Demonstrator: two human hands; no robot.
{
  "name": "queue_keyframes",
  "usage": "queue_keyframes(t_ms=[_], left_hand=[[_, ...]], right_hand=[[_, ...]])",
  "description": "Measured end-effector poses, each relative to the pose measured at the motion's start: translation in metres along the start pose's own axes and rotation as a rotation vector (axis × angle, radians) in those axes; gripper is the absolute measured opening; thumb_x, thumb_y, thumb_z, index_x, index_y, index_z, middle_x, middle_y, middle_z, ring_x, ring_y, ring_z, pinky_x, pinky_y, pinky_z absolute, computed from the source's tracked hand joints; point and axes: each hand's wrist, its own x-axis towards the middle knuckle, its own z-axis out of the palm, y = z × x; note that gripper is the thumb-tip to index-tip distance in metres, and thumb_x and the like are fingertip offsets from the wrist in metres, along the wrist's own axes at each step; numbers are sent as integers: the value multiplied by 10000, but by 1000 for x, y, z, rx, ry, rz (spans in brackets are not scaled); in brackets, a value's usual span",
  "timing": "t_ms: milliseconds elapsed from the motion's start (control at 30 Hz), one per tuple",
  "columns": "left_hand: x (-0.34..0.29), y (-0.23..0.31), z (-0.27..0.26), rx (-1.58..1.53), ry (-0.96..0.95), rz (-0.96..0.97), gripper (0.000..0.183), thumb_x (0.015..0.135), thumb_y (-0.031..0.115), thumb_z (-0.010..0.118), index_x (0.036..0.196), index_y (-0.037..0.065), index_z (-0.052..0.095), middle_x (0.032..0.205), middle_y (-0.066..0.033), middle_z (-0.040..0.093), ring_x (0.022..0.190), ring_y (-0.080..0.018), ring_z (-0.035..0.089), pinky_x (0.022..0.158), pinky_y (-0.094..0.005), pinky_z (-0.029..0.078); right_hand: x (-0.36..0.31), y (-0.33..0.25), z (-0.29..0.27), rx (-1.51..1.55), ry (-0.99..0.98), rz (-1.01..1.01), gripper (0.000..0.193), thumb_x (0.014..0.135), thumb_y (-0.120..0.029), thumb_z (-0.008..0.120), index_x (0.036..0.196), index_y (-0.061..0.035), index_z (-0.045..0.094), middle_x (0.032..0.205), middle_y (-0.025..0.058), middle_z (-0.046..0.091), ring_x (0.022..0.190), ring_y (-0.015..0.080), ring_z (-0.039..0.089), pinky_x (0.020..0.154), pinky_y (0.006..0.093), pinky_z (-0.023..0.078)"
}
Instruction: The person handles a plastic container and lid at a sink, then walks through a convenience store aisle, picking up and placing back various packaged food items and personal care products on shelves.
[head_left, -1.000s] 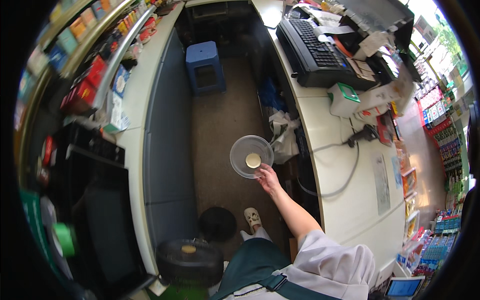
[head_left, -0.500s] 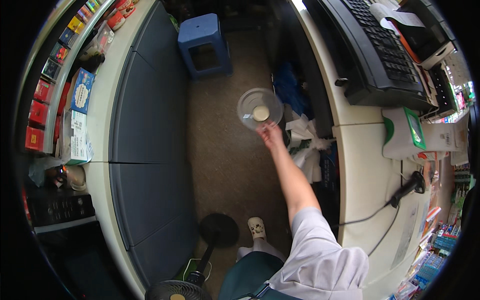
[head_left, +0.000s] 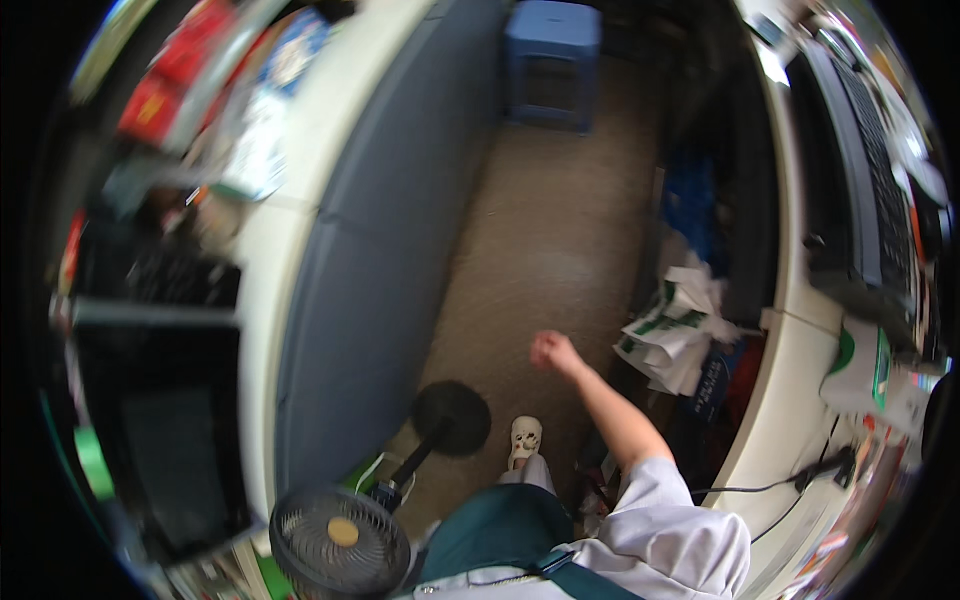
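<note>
My right hand (head_left: 555, 352) hangs over the aisle floor (head_left: 540, 230), its fingers curled into a loose fist, slightly blurred. Nothing shows in it. The forearm reaches up from a short light-grey sleeve (head_left: 665, 510). To the hand's right lie crumpled white and green plastic bags (head_left: 672, 335), under the counter and apart from it. My left hand is out of view. A teal apron (head_left: 500, 530) covers my front, and one pale clog (head_left: 525, 437) shows below.
A dark fan (head_left: 342, 540) with a round base (head_left: 452, 418) stands at the lower left. Dark cabinets (head_left: 380, 230) line the left, with a microwave (head_left: 165, 430) beyond. A blue stool (head_left: 553, 40) stands ahead. On the right counter (head_left: 780, 400) sits a keyboard (head_left: 872, 150).
The clear round tub with a pale disc, which was at my right hand, is no longer in view. The hand has drawn back toward me, and the view has swung left.
</note>
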Motion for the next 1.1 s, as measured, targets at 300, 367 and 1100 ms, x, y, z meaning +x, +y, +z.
queue_keyframes(t_ms=[300, 367, 1100], left_hand=[[-115, -142, 67, -235, 177, -742, 358, 848, 326, 563, 833, -22, 650, 839, -269, 626, 813, -415, 615, 723, -475, 479], [-129, -170, 79, -288, 267, -794, 369, 860, 311, 544, 863, -43, 649, 879, -260, 637, 868, -404, 623, 741, -460, 483], [-209, -405, 104, -1129, 386, -677, 101, 936, 103, 498, 887, 18, 520, 766, -24, 527, 697, -98, 481, 636, -255, 413]], right_hand=[[-221, 144, 202, -1215, -783, 415, 387, 804, -309, 634, 1144, -125, 634, 1064, 161, 654, 1009, 316, 613, 879, 400, 473], [-255, 147, 242, -1264, -847, 353, 242, 848, -203, 614, 1063, -95, 642, 834, 53, 660, 718, 145, 617, 679, 314, 521], [-322, 395, 772, -731, -421, 412, 475, 913, -212, 540, 1346, -59, 419, 1166, 105, 538, 983, 194, 555, 732, 334, 510]])
